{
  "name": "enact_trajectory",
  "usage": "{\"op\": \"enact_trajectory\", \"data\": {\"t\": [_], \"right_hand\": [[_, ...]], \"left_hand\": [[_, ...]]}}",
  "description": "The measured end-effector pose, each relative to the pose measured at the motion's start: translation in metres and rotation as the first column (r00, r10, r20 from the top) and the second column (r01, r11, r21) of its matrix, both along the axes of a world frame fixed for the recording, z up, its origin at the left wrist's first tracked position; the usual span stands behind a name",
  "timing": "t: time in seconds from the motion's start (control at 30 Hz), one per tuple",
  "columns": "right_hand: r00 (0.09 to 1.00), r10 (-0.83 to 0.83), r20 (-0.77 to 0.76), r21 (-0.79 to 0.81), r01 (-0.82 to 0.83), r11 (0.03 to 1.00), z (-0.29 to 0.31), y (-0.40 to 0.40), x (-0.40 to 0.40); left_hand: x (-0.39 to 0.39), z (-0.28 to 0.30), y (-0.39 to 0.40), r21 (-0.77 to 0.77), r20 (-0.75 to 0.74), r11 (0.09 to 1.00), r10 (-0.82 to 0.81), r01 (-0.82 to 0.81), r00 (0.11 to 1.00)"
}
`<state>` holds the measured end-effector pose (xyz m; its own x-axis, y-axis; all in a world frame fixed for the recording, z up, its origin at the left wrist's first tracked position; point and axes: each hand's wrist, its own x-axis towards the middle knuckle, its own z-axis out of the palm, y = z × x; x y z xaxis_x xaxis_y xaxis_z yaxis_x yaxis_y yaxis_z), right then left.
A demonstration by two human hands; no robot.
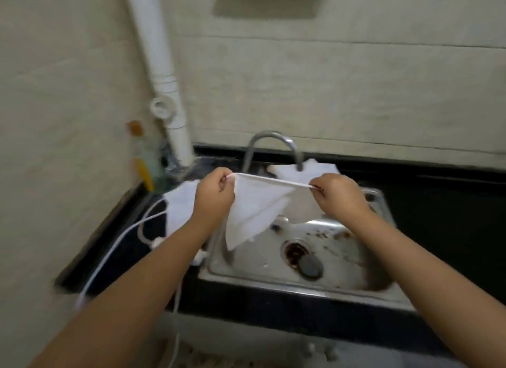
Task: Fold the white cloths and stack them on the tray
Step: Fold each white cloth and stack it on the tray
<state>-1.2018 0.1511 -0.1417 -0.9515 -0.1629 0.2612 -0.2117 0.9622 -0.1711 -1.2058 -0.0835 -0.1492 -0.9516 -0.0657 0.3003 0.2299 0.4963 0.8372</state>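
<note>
Cloth [254,208], white and half folded into a hanging triangle, is stretched taut in the air above a steel sink [301,278] as a person works through a pile of washing. At the far left a white pipe [161,74] runs down the tiled wall to the dark table [443,200], and a thin white cable [109,254] loops over the table's near-left edge. Just right of it, more white cloth [180,203] lies unfolded on the table, partly hidden behind the left hand [216,192], whose fingers pinch one top corner of the held cloth. The cloth's lower point hangs down toward the basin, close to a stained drain [295,251] and a loose plug [310,266]. A curved tap [271,143] rises just behind the stretched edge, and another white cloth [304,169] lies on the table at its foot. The right hand [339,195] pinches the opposite corner between thumb and fingers. No tray and no finished stack are in view, so the task looks early: this cloth needs further folds, and at least two more wait. Room is tight, with the tap close behind, the wet-looking basin below, and the wall corner hemming in the left side; the table at right offers the most open space.
</note>
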Motion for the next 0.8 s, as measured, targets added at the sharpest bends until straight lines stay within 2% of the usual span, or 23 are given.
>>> {"op": "enact_trajectory", "data": {"t": [0.13,0.23,0.4,0.53,0.57,0.7,0.8], "right_hand": [[0.970,-0.239,0.042,0.079,0.235,0.969,-0.003,0.130,0.067],[0.891,-0.448,0.068,0.090,0.442,0.893,0.001,0.219,0.120],[0.644,-0.764,0.033,0.056,0.762,0.645,0.007,0.362,0.229],[0.395,-0.918,-0.020,-0.132,0.910,0.394,0.012,0.457,0.325],[0.359,-0.931,-0.065,-0.168,0.916,0.364,0.013,0.477,0.349],[0.391,-0.869,-0.303,-0.126,0.887,0.443,0.009,0.527,0.443],[0.437,-0.869,-0.233,-0.020,0.891,0.454,-0.009,0.538,0.504]], "left_hand": [[0.002,-0.003,0.126,0.064,0.128,0.970,-0.240,0.233,0.962],[0.018,-0.010,0.221,0.076,0.209,0.916,-0.401,0.394,0.892],[0.073,-0.018,0.391,0.135,0.274,0.781,-0.621,0.610,0.734],[0.135,-0.022,0.527,0.027,0.232,0.630,-0.759,0.776,0.608],[0.152,-0.023,0.559,0.003,0.216,0.597,-0.784,0.802,0.582],[0.218,-0.026,0.659,-0.032,0.140,0.509,-0.850,0.860,0.508],[0.254,-0.042,0.695,-0.100,0.099,0.377,-0.917,0.921,0.387]]}}
